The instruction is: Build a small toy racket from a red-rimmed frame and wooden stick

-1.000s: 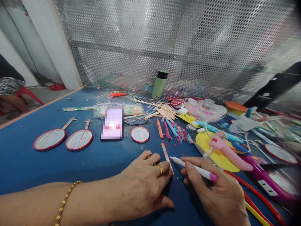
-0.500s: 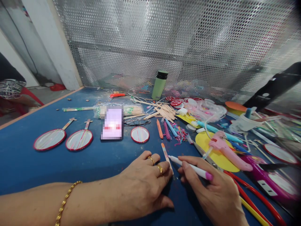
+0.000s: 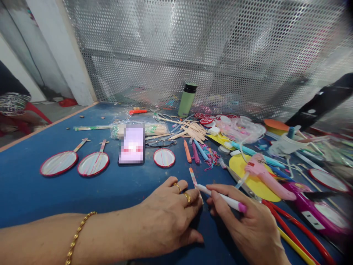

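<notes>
A narrow craft stick (image 3: 192,177) with orange and pink marks lies on the blue table. My left hand (image 3: 172,215), wearing two gold rings, rests palm down with its fingertips holding the stick's near end against the table. A white felt-tip pen (image 3: 224,199) with a pink end is in my right hand (image 3: 245,224), gripped between thumb and fingers. The pen's tip touches or nearly touches the stick, just beyond my left fingers. Beyond the stick lie an orange marker (image 3: 187,151), a purple marker (image 3: 195,153) and a blue one (image 3: 201,149).
Red-rimmed round discs (image 3: 164,158) lie left and centre, two with stick handles. A phone (image 3: 132,145) stands before bagged sticks. At right are a pink glue gun (image 3: 268,176), scissors with red handles (image 3: 300,228) and a purple device (image 3: 317,209). A green bottle (image 3: 187,100) stands behind.
The pen and my right hand have shifted slightly nearer to me, down along the craft stick. My left hand stays in place.
</notes>
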Motion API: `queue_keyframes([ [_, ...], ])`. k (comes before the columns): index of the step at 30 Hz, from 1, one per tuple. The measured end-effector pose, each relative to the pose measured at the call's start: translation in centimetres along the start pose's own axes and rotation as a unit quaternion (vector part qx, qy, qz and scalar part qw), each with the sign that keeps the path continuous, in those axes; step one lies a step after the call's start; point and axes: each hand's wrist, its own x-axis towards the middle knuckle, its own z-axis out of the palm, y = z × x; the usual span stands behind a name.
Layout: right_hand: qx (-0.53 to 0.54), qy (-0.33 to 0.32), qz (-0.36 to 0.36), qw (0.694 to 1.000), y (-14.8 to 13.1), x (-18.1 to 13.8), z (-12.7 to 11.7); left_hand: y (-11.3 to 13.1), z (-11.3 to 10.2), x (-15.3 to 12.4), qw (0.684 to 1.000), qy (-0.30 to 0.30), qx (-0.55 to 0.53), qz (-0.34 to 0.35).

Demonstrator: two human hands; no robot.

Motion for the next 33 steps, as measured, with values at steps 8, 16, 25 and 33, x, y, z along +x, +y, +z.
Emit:
queue_keyframes([
  [8,0.002,0.022,0.023,0.999,0.45,-0.46,-0.01,-0.06,0.11,-0.06,1.0,0.008,0.005,0.009],
  [16,-0.022,0.014,0.008,1.0,0.51,-0.4,-0.19,-0.05,0.12,-0.04,1.0,0.005,0.002,0.003],
  [25,0.007,0.02,0.018,1.0,0.24,-0.38,0.02,0.0,0.09,-0.04,1.0,0.007,-0.001,0.003],
  [33,0.008,0.021,-0.012,1.0,0.02,-0.31,0.05,-0.09,0.32,-0.02,1.0,0.017,0.011,0.007],
])
